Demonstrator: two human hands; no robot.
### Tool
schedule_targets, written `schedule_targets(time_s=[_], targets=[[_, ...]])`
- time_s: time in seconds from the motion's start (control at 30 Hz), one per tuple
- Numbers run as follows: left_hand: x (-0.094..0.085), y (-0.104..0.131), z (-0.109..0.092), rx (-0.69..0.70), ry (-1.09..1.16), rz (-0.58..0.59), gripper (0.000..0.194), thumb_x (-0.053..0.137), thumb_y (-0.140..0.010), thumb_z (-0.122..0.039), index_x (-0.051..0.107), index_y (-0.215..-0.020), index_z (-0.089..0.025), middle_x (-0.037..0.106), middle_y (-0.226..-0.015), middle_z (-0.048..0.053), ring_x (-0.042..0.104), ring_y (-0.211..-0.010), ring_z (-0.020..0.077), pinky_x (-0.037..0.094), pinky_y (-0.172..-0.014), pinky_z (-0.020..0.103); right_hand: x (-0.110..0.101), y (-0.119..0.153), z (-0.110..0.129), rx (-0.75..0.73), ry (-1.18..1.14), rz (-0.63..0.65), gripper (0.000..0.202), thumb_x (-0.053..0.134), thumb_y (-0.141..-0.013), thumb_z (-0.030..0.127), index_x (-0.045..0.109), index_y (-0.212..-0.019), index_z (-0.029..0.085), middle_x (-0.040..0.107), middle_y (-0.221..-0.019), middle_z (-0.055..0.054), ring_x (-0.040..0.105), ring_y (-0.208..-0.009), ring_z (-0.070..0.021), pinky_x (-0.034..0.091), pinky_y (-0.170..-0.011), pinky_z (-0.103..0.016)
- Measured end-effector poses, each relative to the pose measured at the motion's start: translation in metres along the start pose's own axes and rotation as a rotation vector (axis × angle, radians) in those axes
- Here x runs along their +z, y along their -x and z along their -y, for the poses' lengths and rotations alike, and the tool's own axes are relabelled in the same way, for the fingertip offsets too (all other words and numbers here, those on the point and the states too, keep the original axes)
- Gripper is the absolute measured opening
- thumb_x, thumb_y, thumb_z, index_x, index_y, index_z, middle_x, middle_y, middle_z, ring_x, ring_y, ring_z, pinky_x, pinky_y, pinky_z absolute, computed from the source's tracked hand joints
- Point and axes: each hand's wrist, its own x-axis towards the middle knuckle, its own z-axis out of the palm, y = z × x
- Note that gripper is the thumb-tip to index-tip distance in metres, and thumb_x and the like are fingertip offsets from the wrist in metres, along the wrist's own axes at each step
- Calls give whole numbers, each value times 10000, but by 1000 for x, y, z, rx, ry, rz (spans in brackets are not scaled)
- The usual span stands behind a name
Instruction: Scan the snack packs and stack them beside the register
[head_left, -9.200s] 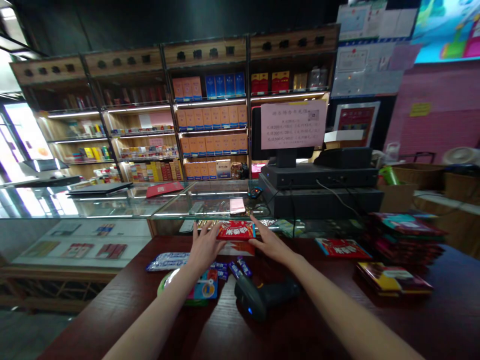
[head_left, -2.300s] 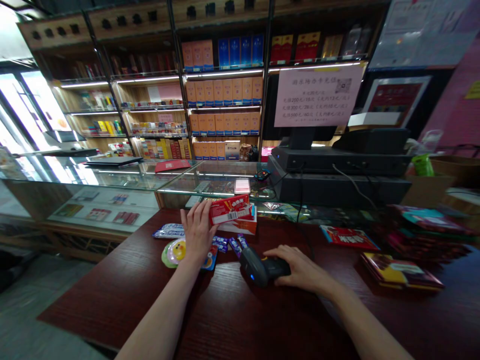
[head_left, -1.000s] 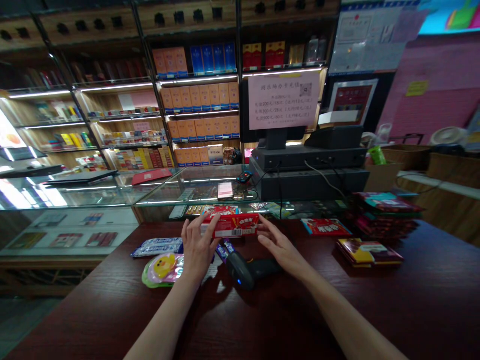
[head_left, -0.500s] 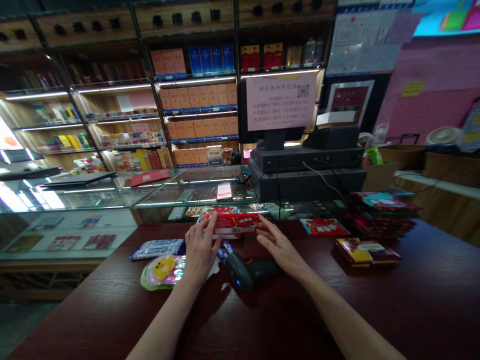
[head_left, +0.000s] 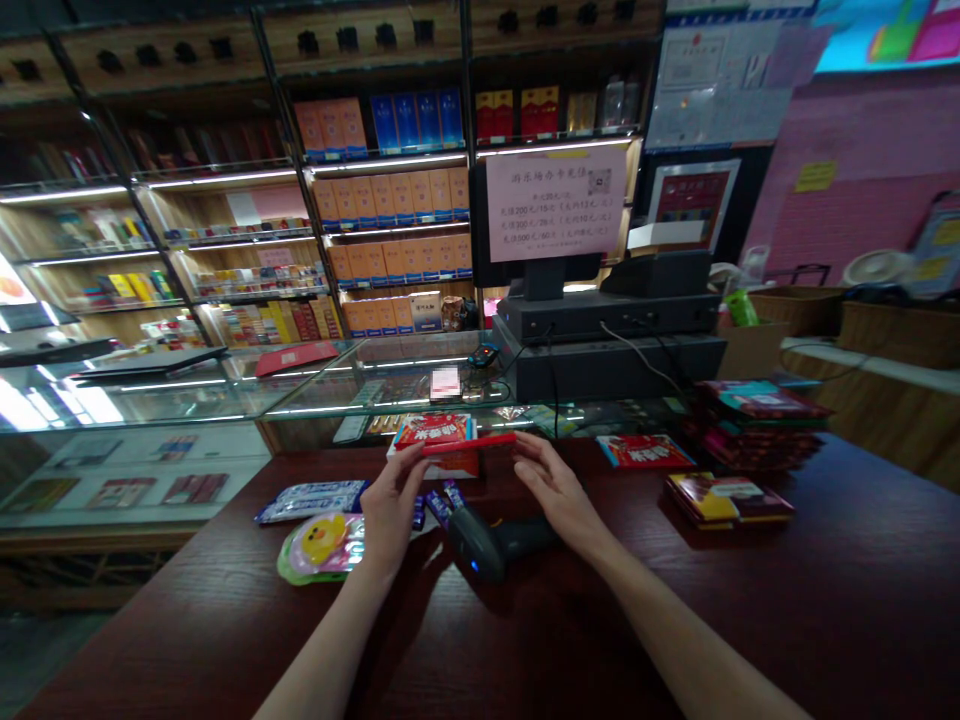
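Observation:
A slim red box [head_left: 480, 442], seen almost edge-on, spans between my two hands above the brown table. My left hand [head_left: 390, 510] pinches its left end. Around the right end curl the fingertips of my right hand [head_left: 553, 488]. Just behind lies a red-and-white snack packet [head_left: 435, 430], partly covered. Below and between my hands rests a black barcode scanner [head_left: 477, 545] with a blue light. Small purple wrapped bars [head_left: 437, 508] lie beside its head. Near my left wrist are blue-and-white packets [head_left: 311, 500] and a pack with a yellow duck [head_left: 322, 540], partly hidden by that hand.
On the right of the table [head_left: 750, 620] lie a flat red packet [head_left: 645, 451], yellow-and-maroon packs [head_left: 727, 500] and a tall stack of packets [head_left: 761, 425]. A glass counter [head_left: 360, 365] and a dark register [head_left: 607, 350] with a paper sign [head_left: 556, 205] stand behind.
The red box has tilted from showing its printed, barcoded face to nearly edge-on. My left hand has turned with it; my right hand stays at the right end. The view has shifted slightly.

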Motion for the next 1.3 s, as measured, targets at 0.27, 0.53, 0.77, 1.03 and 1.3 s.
schedule_targets(time_s=[0.27,0.53,0.77,1.03,1.3], targets=[[5,-1,-3,-174,220,39,336,682,-820,-436,721,-1044,-189,767,-1035,62,726,-973,220,558,-935,374,-1,-4,-11,7,-11,-139,358,660,-852,528,606,-1044,231,706,-1075,-66,687,-980,-233,538,-954,-425],[6,-3,-4,-229,470,200,380,741,-763,-414,689,-1031,-150,708,-1231,133,670,-1154,270,527,-1026,451,-10,-9,-11,4,-172,-173,404,823,-693,451,607,-954,231,706,-1161,-79,686,-1092,-284,514,-1018,-489],[3,-4,6,-234,472,261,504,756,-748,-385,633,-1183,-161,719,-1194,108,700,-1081,245,547,-1010,439,-21,-8,-7,-55,8,-9,657,733,-775,304,495,-1387,287,626,-1337,-75,664,-1139,-249,519,-1032,-444],[-3,-4,7,-132,370,363,526,707,-799,-312,579,-1296,-197,705,-1214,103,688,-1104,238,556,-985,431,-34,-4,-5,-201,320,146,787,663,-816,213,350,-1520,376,453,-1532,-33,652,-1089,-206,541,-989,-407],[-4,-3,21,84,189,389,528,624,-866,-252,507,-1380,-233,627,-1340,95,647,-1178,221,532,-1027,418,-41,-2,5,-395,708,177,802,655,-847,217,292,-1550,352,437,-1553,-44,534,-1298,-273,424,-1099,-469]])
